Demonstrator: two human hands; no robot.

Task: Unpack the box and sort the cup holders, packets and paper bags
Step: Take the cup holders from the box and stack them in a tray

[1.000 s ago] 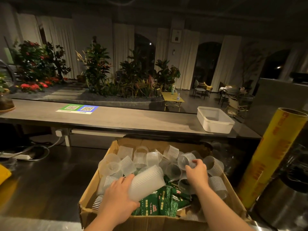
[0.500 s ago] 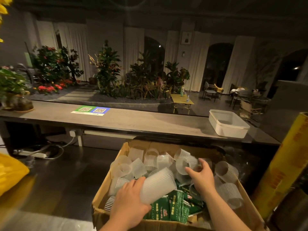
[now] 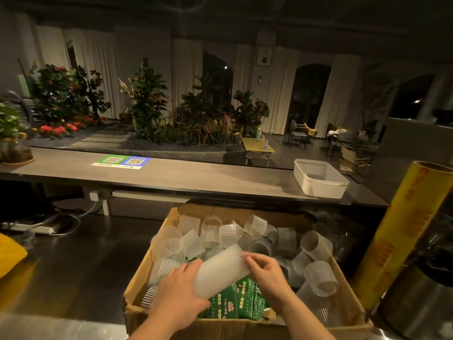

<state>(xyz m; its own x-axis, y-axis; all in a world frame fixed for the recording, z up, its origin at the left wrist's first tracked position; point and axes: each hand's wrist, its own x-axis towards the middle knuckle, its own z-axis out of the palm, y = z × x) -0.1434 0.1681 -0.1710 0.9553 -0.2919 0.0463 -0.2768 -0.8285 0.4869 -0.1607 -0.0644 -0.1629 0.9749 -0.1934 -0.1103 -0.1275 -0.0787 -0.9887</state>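
Fingers point(image 3: 190, 268) of left hand point(image 3: 179, 294) and right hand point(image 3: 268, 273) are clasping translucent ribbed plastic cup-holder stack point(image 3: 220, 271) over brown cardboard box point(image 3: 232, 328); probably light, crushable; grip mid-stack.

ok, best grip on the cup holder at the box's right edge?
Pinch the rim of the cup holder from the near side: it lies tipped, open mouth facing the camera, so a thumb likely fits inside against the ribbed wall.

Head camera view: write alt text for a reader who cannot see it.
Two hands hold a stack of ribbed cup holders over an open cardboard box: the left hand grips its near end, the right hand pinches its far end. The box is full of loose cup holders and green packets. A white tub sits on the counter beyond.
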